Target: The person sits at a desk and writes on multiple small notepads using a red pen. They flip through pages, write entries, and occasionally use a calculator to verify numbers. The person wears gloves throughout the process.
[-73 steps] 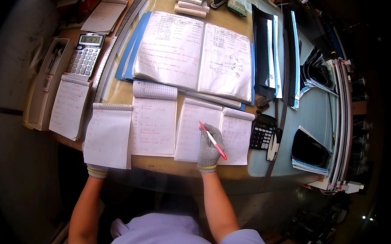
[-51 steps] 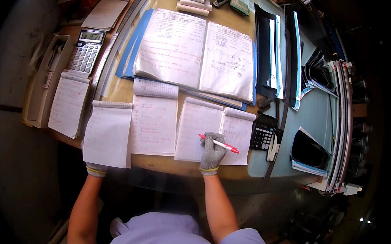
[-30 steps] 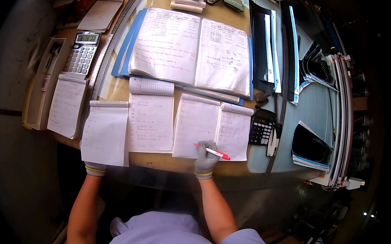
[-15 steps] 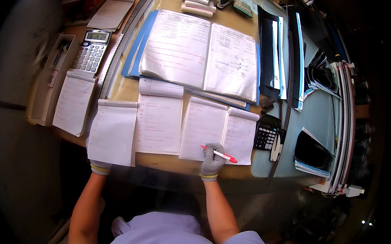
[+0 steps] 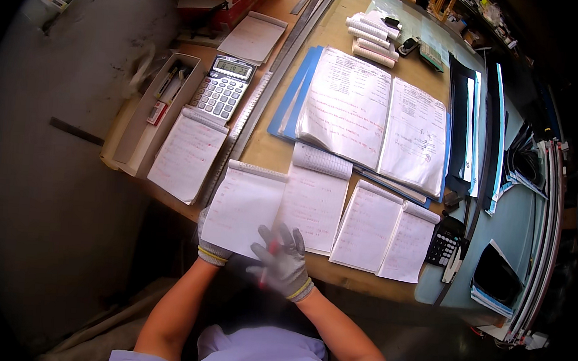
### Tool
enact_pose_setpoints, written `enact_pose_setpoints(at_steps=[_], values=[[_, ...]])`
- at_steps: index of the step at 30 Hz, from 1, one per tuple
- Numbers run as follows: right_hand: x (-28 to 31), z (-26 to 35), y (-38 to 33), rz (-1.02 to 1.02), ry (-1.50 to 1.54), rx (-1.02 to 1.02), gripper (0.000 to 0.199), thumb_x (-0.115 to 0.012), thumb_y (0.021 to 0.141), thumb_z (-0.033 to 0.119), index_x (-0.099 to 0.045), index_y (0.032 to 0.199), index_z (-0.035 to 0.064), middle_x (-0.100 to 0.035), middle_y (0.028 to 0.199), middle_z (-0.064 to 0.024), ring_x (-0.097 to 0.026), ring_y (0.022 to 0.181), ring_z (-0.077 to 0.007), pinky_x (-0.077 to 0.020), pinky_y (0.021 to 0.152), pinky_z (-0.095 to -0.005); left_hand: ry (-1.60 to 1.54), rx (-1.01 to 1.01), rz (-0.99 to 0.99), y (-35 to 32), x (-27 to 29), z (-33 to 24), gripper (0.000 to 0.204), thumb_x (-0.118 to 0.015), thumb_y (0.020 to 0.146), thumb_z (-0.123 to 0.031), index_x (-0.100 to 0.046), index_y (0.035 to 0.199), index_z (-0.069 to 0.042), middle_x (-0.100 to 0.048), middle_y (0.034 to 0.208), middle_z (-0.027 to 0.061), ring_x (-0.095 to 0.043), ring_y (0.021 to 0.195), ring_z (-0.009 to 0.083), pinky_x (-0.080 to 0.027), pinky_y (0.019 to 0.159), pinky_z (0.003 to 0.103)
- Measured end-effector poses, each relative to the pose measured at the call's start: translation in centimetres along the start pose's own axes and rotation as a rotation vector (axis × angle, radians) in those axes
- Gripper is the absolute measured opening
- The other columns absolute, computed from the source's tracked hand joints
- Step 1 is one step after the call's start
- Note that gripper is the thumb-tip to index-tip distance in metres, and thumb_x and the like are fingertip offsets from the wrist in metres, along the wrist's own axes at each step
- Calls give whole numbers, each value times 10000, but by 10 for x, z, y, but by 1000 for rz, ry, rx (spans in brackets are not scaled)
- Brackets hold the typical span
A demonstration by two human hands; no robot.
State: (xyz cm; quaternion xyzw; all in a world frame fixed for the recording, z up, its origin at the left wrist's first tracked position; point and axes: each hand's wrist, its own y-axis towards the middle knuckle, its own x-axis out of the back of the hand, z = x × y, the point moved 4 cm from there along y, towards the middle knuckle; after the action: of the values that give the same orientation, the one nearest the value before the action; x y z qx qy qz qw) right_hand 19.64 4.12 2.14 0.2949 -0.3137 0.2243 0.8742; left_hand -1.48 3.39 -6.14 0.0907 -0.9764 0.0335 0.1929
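My left hand (image 5: 215, 252), in a grey knitted glove with a yellow cuff, grips the lower left of a flip-top notepad (image 5: 243, 207). Most of its fingers are hidden behind the pad. Just right of that pad, my gloved right hand (image 5: 285, 261) is lifted with its fingers spread. A red and white pen (image 5: 272, 248) is tucked in it, smeared by motion. Beyond the hand lies a second notepad (image 5: 314, 206), its cover flipped back. Two more written pads, a left one (image 5: 367, 226) and a narrower one (image 5: 408, 246), lie side by side to the right.
An open blue folder of papers (image 5: 348, 107) covers the table's middle. To the left are a silver calculator (image 5: 221, 92), another notepad (image 5: 187, 153) and a pen box (image 5: 128, 139). A black calculator (image 5: 444, 244) and dark sheets (image 5: 497, 272) lie to the right; rolled pads (image 5: 372, 39) sit behind.
My right hand has moved left, from the third pad to beside the left one, and its fingers have spread around the pen. The view has swung left; my left hand stays at its pad.
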Motion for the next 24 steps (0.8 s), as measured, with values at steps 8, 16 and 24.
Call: enact_pose_setpoints(at_steps=[8,16,24], values=[[-10,-10,16,-34,-52,62,226,-752,828,189,-735,1043,122,-742,1210,-122,-632,1223,-372,-455,1075,-600,-25,-67,-230,12,7,-35,214,-742,856,-198,-733,995,-36,-737,898,147,-725,823,320,-573,705,396],[3,-7,22,-77,26,52,238,-780,807,215,-717,991,77,-742,1134,-121,-660,1160,-364,-477,1062,-569,-41,-42,-220,12,8,-41,212,-747,862,-203,-732,984,-30,-723,874,143,-715,805,331,-570,689,398],[5,-6,26,-100,72,49,227,-776,794,180,-714,984,73,-738,1114,-127,-667,1129,-363,-494,1036,-538,-2,-110,-249,12,7,-40,233,-750,858,-203,-730,1000,-20,-719,874,149,-706,791,344,-570,684,404]])
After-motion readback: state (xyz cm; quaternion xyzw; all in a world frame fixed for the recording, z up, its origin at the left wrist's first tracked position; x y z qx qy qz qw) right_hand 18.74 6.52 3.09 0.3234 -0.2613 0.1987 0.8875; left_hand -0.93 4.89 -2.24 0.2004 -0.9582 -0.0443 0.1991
